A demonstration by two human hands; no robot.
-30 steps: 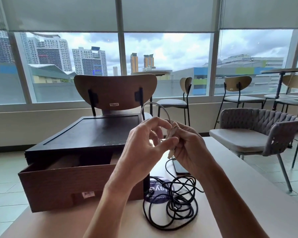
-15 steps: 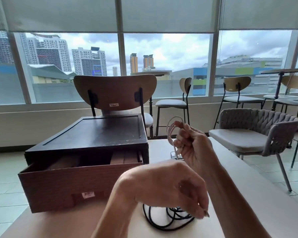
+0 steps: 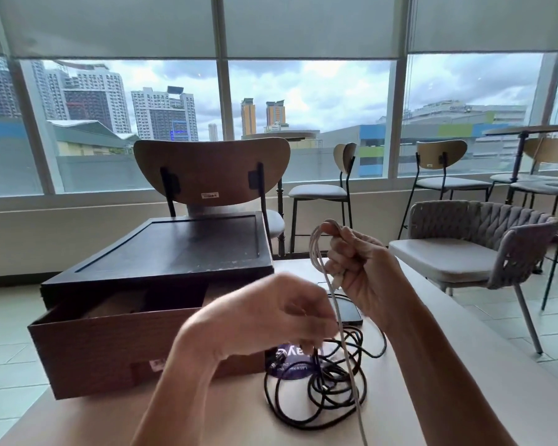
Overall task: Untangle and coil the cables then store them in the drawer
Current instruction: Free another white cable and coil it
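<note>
Beige and smooth, the desk (image 3: 432, 397) fills the lower part of the view. On its left side stands a dark-topped drawer unit (image 3: 174, 249), and its brown wooden drawer (image 3: 110, 349) is pulled out toward the person. A wooden chair (image 3: 211, 170) stands just behind the unit, facing the window. A grey woven armchair (image 3: 480, 239) sits off the desk's right edge.

A tangled black cable (image 3: 319, 391) lies in loose loops on the desk, just right of the drawer front.

The right hand (image 3: 361, 272) is raised above the desk with its fingers curled tight round several loops of a white cable (image 3: 316, 249). One strand of this cable drops from the fist, crosses over the black tangle and runs out past the bottom edge of the view.

The left hand (image 3: 271, 313) hangs lower, knuckles up and fingers pointing down at the top of the black tangle. It is blurred, so I cannot tell whether it pinches a strand or only touches one.

A dark flat device (image 3: 348, 312) lies on the desk below the right hand. A purple sticker (image 3: 290, 358) shows partly under the black loops.
</note>
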